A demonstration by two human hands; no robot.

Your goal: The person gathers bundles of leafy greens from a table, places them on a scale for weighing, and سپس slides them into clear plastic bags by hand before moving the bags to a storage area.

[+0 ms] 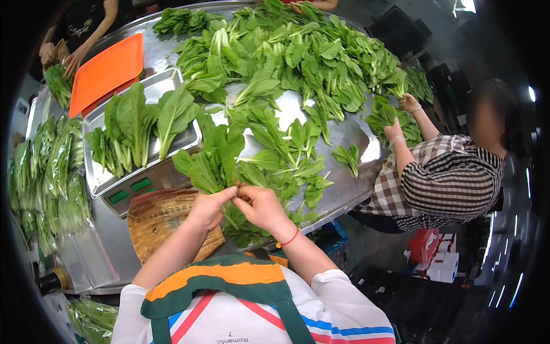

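Note:
My left hand [212,208] grips a bunch of leafy greens [210,161] around its stems, with the leaves fanned upward. Against it, my right hand [262,206] pinches at the stem end; the small part between its fingertips is mostly hidden. Loose leafy greens [275,167] lie on the metal table just beyond and below my right hand. To the left of the bunch, a digital scale [142,187] carries a metal tray [101,182] with several trimmed greens [135,124] in it. A worn brown paper bag or sheet [161,221] lies under my left forearm.
A large heap of greens [292,56] covers the far side of the metal table [350,133]. Orange trays [107,73] rest behind the scale, and bagged greens [51,167] lie left. A co-worker [447,180] at the right holds greens; other people's hands show at the far edge.

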